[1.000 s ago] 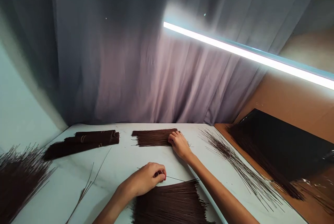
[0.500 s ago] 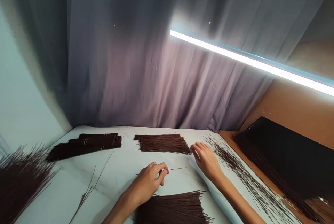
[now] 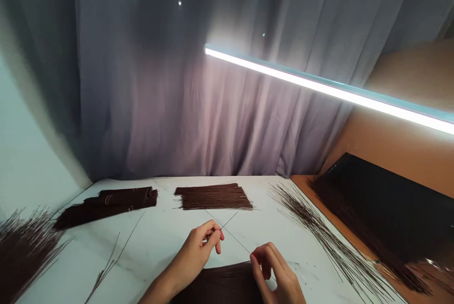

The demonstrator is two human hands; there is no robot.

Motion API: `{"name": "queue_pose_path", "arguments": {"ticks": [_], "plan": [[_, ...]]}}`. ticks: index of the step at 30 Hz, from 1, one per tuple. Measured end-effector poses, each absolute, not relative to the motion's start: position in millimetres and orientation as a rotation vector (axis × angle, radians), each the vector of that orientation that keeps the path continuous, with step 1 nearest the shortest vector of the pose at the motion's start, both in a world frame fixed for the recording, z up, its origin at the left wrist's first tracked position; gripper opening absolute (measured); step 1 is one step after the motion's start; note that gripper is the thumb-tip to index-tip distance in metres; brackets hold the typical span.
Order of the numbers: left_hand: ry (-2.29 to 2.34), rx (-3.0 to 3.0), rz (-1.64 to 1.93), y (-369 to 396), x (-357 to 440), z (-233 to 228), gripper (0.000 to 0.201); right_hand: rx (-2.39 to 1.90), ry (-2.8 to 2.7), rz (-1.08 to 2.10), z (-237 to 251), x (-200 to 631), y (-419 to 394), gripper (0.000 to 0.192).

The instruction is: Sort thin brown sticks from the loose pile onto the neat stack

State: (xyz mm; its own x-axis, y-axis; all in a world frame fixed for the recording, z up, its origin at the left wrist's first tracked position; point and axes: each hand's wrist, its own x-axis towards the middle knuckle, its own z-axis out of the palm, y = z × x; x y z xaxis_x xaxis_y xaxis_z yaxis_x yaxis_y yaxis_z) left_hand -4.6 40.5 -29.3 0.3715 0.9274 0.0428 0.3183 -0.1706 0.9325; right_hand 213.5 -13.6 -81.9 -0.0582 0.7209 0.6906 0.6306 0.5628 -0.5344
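Brown sticks: right hand [image 3: 275, 271] has come back from the far pile [image 3: 213, 196], now pinches one stick [image 3: 234, 239]; left hand [image 3: 202, 247] pinches another, crossed w/ it.

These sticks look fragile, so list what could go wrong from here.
The thin stick pinched between the left hand and right hand could snap if bent. The right forearm hangs over the near pile and might scatter it.
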Motion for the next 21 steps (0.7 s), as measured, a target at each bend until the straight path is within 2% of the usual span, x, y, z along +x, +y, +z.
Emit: {"name": "queue_pose_path", "arguments": {"ticks": [10,21], "plan": [[1.055,1.416,0.937,36,8,-32,0.049,-1.15,-1.822,0.064,-96,210,-18,0.019],[0.986,1.362,1.041,37,8,-46,0.048,-1.158,-1.906,-0.108,-91,211,-10,0.014]]}}
